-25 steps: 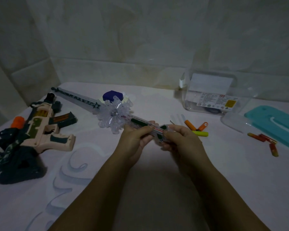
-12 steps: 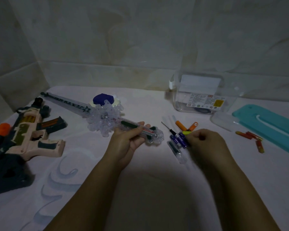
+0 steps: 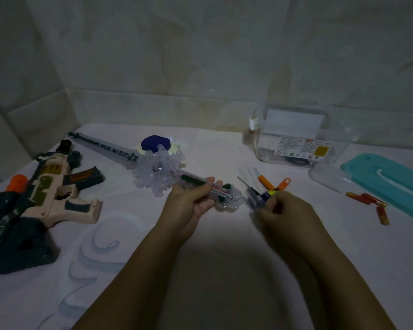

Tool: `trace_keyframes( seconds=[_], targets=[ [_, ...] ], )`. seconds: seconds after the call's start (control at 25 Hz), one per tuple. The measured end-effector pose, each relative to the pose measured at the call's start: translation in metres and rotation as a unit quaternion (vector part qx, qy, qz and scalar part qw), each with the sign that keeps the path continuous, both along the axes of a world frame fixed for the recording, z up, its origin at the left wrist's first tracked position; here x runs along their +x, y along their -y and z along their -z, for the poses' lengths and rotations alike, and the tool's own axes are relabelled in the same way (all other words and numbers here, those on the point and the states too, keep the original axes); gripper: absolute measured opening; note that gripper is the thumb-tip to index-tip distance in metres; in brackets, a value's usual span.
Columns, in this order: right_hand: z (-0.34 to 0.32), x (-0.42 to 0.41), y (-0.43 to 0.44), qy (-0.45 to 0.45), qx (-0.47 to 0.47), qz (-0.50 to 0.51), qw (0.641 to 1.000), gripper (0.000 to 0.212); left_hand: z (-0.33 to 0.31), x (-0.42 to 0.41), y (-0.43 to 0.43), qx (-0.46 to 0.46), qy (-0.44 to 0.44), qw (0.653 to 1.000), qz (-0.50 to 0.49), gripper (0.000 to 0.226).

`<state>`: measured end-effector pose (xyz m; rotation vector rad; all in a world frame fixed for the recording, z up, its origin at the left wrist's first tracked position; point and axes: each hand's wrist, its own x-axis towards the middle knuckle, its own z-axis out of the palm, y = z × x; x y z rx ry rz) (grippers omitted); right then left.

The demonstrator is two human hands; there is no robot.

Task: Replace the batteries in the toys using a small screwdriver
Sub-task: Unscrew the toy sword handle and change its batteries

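The sword (image 3: 153,170) is held by its handle in the left grip (image 3: 188,203), with the fingers wrapped round it and the blade pointed away to the left. The right grip (image 3: 284,210) is curled and blurred beside the blue batteries (image 3: 264,196) and the screwdriver (image 3: 248,186); whether anything is pinched cannot be told. Orange batteries (image 3: 265,182) are laid just beyond, and a toy gun (image 3: 55,194) far left.

White swirl-patterned surface (image 3: 129,236) carried: toy rifle (image 3: 55,194) left, clear box (image 3: 298,136) back right, teal lid (image 3: 391,182) right, orange batteries (image 3: 266,182) centre, red batteries (image 3: 367,198) beside lid.
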<state>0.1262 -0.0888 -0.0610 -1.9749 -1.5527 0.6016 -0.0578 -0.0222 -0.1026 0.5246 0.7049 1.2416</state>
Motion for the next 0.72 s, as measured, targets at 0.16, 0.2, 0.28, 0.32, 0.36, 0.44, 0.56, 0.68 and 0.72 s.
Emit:
trace_keyframes(
  seconds=[0.16,0.2,0.28,0.32,0.36,0.44,0.56,0.68,0.72],
  targets=[
    [0.0,-0.006,-0.003,-0.096,0.198,-0.025,0.975,0.016,0.0,0.0,-0.001,0.0,0.002,1.0,-0.005,0.032],
    [0.003,-0.011,-0.004,-0.083,0.228,-0.043,0.969,0.019,-0.001,0.001,0.0,0.001,-0.001,1.0,-0.004,0.031],
    [0.01,-0.017,-0.007,-0.045,0.266,-0.064,0.961,0.023,-0.002,0.002,0.001,0.001,-0.013,1.0,-0.004,0.024],
    [0.014,-0.019,-0.009,-0.027,0.272,-0.073,0.959,0.022,-0.003,0.002,0.002,0.002,-0.017,1.0,-0.003,0.022],
    [0.018,-0.02,-0.012,-0.013,0.27,-0.079,0.959,0.021,-0.004,0.002,0.002,0.003,-0.018,1.0,-0.002,0.023],
    [0.022,-0.021,-0.015,0.0,0.256,-0.088,0.962,0.02,-0.004,0.002,0.003,0.004,-0.017,1.0,-0.001,0.03],
    [0.024,-0.027,-0.015,-0.004,0.248,-0.116,0.962,0.018,-0.002,0.0,0.003,0.007,-0.017,1.0,-0.002,0.038],
    [0.023,-0.029,-0.015,-0.014,0.25,-0.133,0.959,0.013,-0.002,-0.001,0.003,0.007,-0.006,1.0,0.002,0.039],
    [0.023,-0.029,-0.015,-0.016,0.257,-0.129,0.958,0.013,-0.002,-0.001,0.003,0.006,-0.004,1.0,0.003,0.038]
  ],
)
